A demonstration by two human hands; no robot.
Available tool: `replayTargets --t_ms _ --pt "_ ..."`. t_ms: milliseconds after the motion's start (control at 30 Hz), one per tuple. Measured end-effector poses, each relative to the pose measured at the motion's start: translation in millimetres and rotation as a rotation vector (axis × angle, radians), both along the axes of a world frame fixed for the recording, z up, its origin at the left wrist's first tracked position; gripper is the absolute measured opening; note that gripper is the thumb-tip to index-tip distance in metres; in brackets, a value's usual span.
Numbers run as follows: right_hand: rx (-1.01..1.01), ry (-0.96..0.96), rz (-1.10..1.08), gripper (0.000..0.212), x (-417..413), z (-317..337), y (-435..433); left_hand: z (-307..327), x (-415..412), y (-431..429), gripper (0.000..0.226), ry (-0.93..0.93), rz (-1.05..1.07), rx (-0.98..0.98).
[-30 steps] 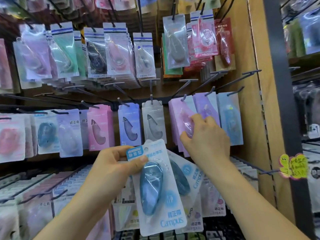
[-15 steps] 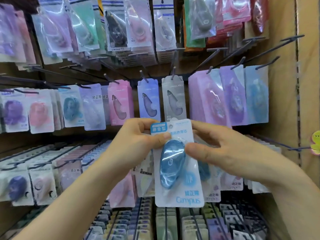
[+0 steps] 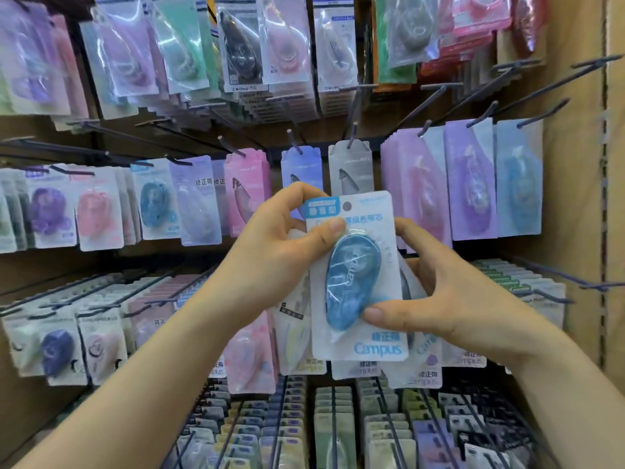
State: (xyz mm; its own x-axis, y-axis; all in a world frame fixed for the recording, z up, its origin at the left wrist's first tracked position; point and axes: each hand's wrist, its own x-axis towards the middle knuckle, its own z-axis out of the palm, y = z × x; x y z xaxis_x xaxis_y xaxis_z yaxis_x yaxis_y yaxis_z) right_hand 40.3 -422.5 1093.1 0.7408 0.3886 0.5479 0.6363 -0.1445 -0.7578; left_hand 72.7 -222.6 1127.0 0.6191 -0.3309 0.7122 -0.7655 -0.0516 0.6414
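Left hand pinching blue correction-tape pack at upper-left edge; right hand gripping lower-right edge; hanging packs crowding just behind.

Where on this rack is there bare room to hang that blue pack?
The long pegs at upper right stand mostly bare, above the purple pack by the wooden side panel. Every other row is crowded with overlapping packs, tightest behind the left hand and right hand gripping the blue pack.

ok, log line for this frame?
left hand: grips top of blue Campus correction tape pack | right hand: thumb on lower blister, fingers behind | pack: upright, before hung packs
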Motion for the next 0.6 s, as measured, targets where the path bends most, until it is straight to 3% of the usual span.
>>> replayTargets --t_ms 333,467,600 --pt "0.209 -0.012 0.016 0.071 10.1 -23.4 19.4 -11.9 6.5 -3.1 0.015 0.004 0.117 -0.083" --pt "0.226 0.076 0.102 0.081 12.6 -32.4 21.8 -3.9 6.3 2.3 0.014 0.025 0.155 -0.319" --pt "0.288 0.072 0.071 0.075 19.4 -41.7 31.1 0.6 8.5 18.7 0.009 0.024 0.170 -0.525"
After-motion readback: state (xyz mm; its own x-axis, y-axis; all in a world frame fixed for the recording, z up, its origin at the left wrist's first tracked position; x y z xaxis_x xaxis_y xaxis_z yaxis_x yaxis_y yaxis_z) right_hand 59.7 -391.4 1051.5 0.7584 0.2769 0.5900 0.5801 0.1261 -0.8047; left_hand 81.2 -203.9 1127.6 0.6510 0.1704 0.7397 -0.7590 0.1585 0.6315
